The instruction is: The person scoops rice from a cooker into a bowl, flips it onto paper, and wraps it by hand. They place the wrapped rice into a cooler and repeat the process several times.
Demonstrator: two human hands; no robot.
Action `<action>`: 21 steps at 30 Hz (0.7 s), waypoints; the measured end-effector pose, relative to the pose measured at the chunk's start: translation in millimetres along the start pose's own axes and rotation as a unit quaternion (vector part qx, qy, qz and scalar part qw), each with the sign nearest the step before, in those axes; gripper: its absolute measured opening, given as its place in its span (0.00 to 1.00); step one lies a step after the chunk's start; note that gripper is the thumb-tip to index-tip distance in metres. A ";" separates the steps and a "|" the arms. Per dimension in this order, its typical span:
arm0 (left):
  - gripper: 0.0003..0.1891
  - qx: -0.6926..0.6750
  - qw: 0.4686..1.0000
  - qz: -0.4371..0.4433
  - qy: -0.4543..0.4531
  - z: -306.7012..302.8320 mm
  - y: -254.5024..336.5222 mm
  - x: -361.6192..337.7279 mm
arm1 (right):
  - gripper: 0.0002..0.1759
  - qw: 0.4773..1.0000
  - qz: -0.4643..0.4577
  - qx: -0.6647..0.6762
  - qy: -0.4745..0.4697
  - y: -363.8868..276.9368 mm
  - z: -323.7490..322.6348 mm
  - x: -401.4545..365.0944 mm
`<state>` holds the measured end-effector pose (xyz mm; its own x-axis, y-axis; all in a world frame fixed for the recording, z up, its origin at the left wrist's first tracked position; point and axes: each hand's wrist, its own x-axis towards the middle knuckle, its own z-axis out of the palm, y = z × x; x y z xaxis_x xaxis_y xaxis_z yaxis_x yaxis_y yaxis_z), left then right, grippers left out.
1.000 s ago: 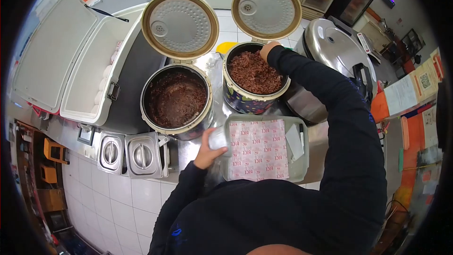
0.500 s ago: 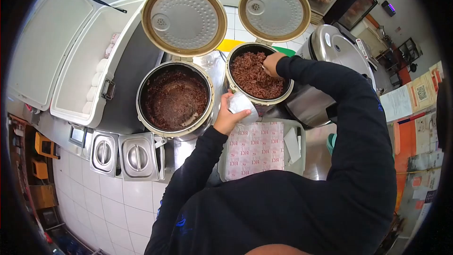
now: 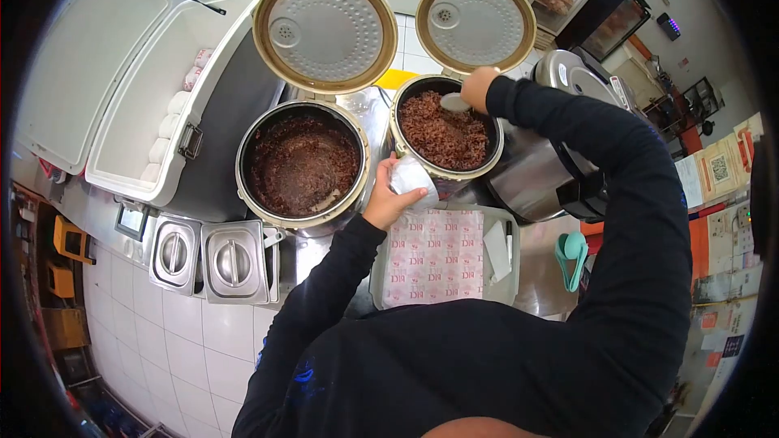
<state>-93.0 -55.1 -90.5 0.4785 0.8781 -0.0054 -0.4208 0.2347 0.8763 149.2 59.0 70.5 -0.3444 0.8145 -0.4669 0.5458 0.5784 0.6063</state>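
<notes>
Pale floor tiles (image 3: 187, 349) spread beneath a metal table (image 3: 540, 292). Largest on it is a white-lined cooler (image 3: 231, 130), lid open, with wrapped rolls along one inner wall. Next comes a silver cooker (image 3: 527, 174) on the right, beside two smaller cookers with raised lids: the left cooker (image 3: 303, 228) has a dark, grainy layer low inside, while the middle cooker (image 3: 454, 175) is well filled with reddish-brown rice (image 3: 442, 134). Nearer the body lies a shallow tray (image 3: 507, 288) bearing printed paper (image 3: 434, 255); two lidded steel pans (image 3: 231, 264) sit at the left edge, and a green utensil (image 3: 570, 255) lies right of the tray.

Fingers of the left hand (image 3: 384, 199) curl around a whitish cup (image 3: 414, 182), tilted just beside the middle cooker's near rim. It looks light and thin-walled, likely to dent if squeezed; a loose grip round its side should suit it. The right hand (image 3: 479, 89) is closed on a pale spoon (image 3: 454, 102), its rounded end above the rice. That seems light and stiff, best taken by the handle; the rice itself looks soft and clumping.
</notes>
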 end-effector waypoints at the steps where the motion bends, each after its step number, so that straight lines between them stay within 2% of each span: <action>1: 0.37 0.029 0.999 0.026 0.002 0.6 -3.8 0.3 | 0.09 0.999 0.000 -0.003 0.041 8.0 3.0 7.3; 3: 0.37 0.049 0.998 0.046 -0.007 1.7 -9.3 -0.1 | 0.06 0.992 0.000 -0.010 0.124 15.9 10.9 24.4; 6: 0.37 0.033 0.998 0.037 -0.032 2.8 -6.6 1.9 | 0.07 0.994 0.000 0.028 0.106 -4.4 31.9 58.4; 7: 0.36 0.035 0.998 0.035 -0.031 3.6 -4.0 1.2 | 0.08 0.990 -0.077 -0.027 0.119 -2.7 39.1 73.7; 10: 0.36 0.048 0.997 0.051 -0.021 3.0 -9.0 5.4 | 0.10 0.996 -0.080 -0.001 0.048 5.3 38.9 96.9; 13: 0.37 0.054 0.998 0.033 -0.020 6.3 -10.5 1.8 | 0.12 0.987 -0.111 0.101 0.054 9.1 43.9 94.9; 16: 0.37 0.017 1.000 0.024 -0.011 8.4 -18.1 3.1 | 0.15 0.966 -0.089 0.231 0.076 7.3 56.3 80.0; 19: 0.37 0.024 0.998 0.055 0.009 8.3 -24.2 5.9 | 0.16 0.961 -0.075 0.257 0.065 1.3 56.9 67.4; 21: 0.37 -0.010 0.999 0.045 0.020 12.0 -24.9 4.3 | 0.15 0.963 -0.076 0.250 0.067 -5.9 51.9 55.2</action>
<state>-71.2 -62.1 -106.6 0.4069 0.9119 0.0537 -0.4765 0.1617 0.8642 166.6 98.2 7.7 -0.5267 0.7397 -0.4189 0.7692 0.6245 0.1356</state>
